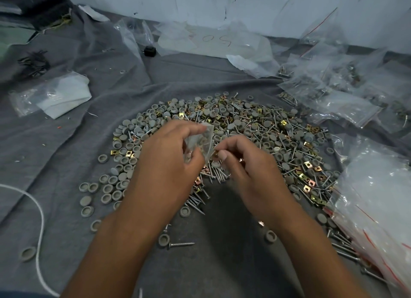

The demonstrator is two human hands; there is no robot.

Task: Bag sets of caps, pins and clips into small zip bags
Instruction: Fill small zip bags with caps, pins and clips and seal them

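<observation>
Step in hand: filling one small zip bag (200,142), held over the middle of the heap (244,128) of caps, pins and clips on the grey cloth (89,142).
Left hand (169,155): fingers and thumb curled round the bag, holding it with its mouth toward 3 o'clock.
Right hand (246,162): fingertips pinched together on a small brass-coloured clip (215,155), just at the bag's edge.
Bag contents: a few grey caps show through the film; count cannot be told.
Filled bags (333,93): piled at 2 o'clock.
Empty bags (378,197): stacked at 4 o'clock.
Next move, as judged: slip the clip into the mouth, which the left hand must keep spread.
</observation>
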